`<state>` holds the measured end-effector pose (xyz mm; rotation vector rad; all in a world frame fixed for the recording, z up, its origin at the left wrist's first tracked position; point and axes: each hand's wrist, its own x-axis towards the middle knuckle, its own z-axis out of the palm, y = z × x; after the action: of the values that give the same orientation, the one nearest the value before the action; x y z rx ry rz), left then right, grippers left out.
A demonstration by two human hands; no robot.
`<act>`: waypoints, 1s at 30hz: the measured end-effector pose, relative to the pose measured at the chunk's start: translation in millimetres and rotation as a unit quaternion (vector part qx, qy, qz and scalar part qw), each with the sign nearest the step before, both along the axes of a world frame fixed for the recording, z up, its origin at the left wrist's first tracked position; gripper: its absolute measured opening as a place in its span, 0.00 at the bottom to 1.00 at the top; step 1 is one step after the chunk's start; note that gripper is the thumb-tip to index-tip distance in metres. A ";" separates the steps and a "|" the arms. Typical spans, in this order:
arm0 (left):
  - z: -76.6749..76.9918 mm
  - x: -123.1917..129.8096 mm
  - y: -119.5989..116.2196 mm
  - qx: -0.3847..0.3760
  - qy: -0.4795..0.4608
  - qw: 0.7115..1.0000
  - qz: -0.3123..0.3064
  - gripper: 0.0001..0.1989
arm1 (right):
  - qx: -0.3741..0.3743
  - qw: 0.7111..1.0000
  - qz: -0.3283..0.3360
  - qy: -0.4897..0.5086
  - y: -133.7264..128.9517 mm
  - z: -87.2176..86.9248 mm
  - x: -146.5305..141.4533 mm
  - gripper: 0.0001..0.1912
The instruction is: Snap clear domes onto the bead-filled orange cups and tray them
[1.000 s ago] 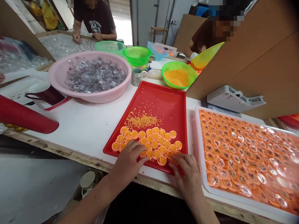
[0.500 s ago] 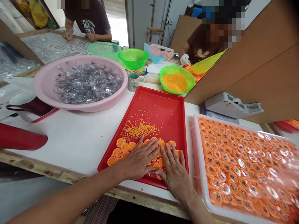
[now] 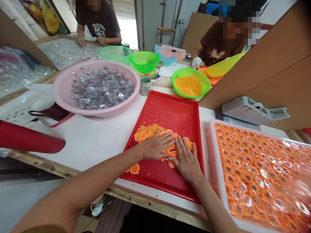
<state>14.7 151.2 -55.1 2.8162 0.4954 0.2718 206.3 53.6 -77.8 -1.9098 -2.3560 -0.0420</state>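
Note:
Both of my hands lie flat, palms down, over small round orange cups (image 3: 143, 134) on a red tray (image 3: 175, 108). My left hand (image 3: 156, 146) has its fingers stretched to the right across the cups. Close beside it, my right hand (image 3: 187, 158) rests with fingers spread toward the far end. Several cups show around and between the fingers, with yellow-orange beads inside; others are hidden under the palms. A band of loose beads (image 3: 152, 127) lies just beyond the cups. One cup (image 3: 134, 168) sits apart near the tray's front left.
A pink basin (image 3: 59, 92) of clear plastic pieces stands left, near a mug (image 3: 145, 86). A green bowl (image 3: 173, 87) of beads is behind the tray. On the right is a box (image 3: 213, 155) of orange capped pieces. Two other people (image 3: 97, 24) work across the table.
Both hands have slid the cups away from me along the tray, up against the loose beads. A few cups stay behind at the front left. The camera view has shifted slightly left.

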 end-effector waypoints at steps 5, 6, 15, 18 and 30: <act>25.1 -17.9 5.0 0.013 0.013 1.000 0.010 0.34 | 0.028 0.999 -0.005 0.031 0.7 7.4 0.7 0.36; 34.2 -29.9 5.0 0.012 0.013 0.999 0.032 0.35 | 0.044 0.998 -0.016 0.047 -1.0 12.1 1.4 0.36; 53.1 -153.7 -33.0 -0.053 0.084 0.984 0.146 0.45 | 0.010 0.943 0.046 0.330 -32.3 42.2 -46.5 0.10; 44.1 -161.1 -42.7 -0.064 0.072 0.981 0.171 0.32 | -0.121 0.926 0.103 0.342 -35.4 45.2 -93.1 0.13; 55.4 -140.4 -14.0 0.027 -0.061 0.969 0.239 0.18 | -0.015 0.935 0.126 0.330 1.6 -1.6 -129.8 0.19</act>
<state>-125.7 137.2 0.4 2.6688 1.1509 0.5542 76.5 55.2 -79.4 -1.3167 -2.0903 0.5658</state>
